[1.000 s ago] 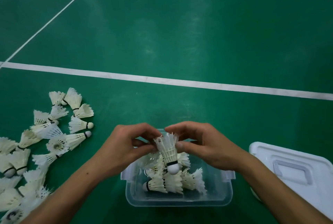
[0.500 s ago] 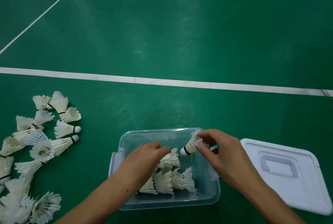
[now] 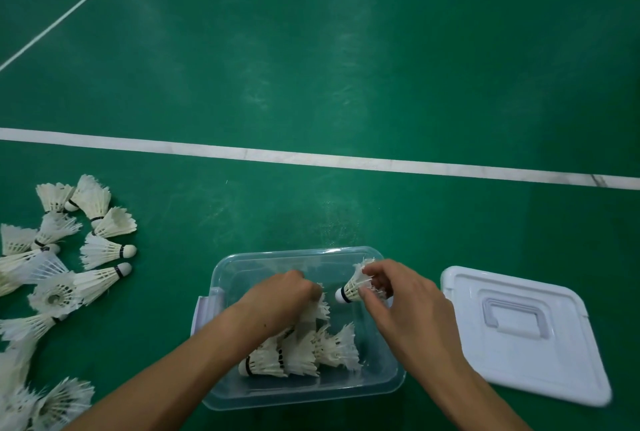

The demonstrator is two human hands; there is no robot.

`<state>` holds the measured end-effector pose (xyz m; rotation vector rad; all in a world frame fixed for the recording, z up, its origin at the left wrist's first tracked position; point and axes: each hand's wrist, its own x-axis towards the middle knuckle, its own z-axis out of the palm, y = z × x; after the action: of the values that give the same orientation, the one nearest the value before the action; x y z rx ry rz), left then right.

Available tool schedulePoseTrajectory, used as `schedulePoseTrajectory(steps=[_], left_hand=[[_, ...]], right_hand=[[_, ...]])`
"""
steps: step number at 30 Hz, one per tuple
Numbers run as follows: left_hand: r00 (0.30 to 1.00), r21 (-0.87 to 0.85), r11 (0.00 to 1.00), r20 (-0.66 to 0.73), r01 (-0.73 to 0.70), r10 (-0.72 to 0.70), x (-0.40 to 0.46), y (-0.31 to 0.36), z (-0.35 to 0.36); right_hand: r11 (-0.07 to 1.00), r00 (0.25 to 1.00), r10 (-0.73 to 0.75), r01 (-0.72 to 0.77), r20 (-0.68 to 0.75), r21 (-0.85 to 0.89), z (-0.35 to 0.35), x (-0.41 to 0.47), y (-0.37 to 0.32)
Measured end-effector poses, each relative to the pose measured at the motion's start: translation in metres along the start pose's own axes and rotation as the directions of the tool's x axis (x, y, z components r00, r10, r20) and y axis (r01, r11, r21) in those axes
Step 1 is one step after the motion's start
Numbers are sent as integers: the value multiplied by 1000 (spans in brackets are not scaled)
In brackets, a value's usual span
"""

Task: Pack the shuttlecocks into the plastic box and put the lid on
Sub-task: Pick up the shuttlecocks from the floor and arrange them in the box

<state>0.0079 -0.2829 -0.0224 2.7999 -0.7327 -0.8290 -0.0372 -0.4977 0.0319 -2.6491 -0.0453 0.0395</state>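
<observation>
A clear plastic box (image 3: 242, 266) sits on the green floor in front of me. Several white feather shuttlecocks (image 3: 301, 351) lie nested in a row inside it. My right hand (image 3: 398, 295) is over the box's far right part, holding one shuttlecock (image 3: 353, 286) by its feathers, cork pointing left. My left hand (image 3: 280, 299) reaches into the box, fingers curled down on the shuttlecocks at the row's far end; I cannot tell if it grips them. The white lid (image 3: 523, 333) lies flat to the right of the box, handle side up.
A loose pile of several shuttlecocks (image 3: 69, 257) is spread on the floor to the left of the box, running down to the bottom left corner. A broad white court line (image 3: 311, 156) crosses the floor beyond the box.
My hands parted and dropped into the box: the right one carried the shuttlecock to the far right and turned its cork leftward, the left one went down onto the row inside.
</observation>
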Motion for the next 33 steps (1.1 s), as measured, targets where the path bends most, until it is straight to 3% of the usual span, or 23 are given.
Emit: schedulePoseTrajectory(steps=[11, 17, 27, 33], left_hand=[[998, -112, 994, -62, 15, -22, -13, -15, 2], [997, -201, 980, -67, 18, -32, -18, -23, -4], [992, -326, 945, -103, 29, -66, -23, -20, 3], [985, -397, 916, -125, 58, -116, -28, -19, 5]], right_hand=[[997, 992, -80, 81, 94, -10, 30, 13, -14], [989, 973, -129, 113, 192, 91, 50, 17, -20], [994, 924, -89, 56, 371, 98, 70, 36, -15], [999, 926, 4, -18, 378, 33, 82, 43, -12]])
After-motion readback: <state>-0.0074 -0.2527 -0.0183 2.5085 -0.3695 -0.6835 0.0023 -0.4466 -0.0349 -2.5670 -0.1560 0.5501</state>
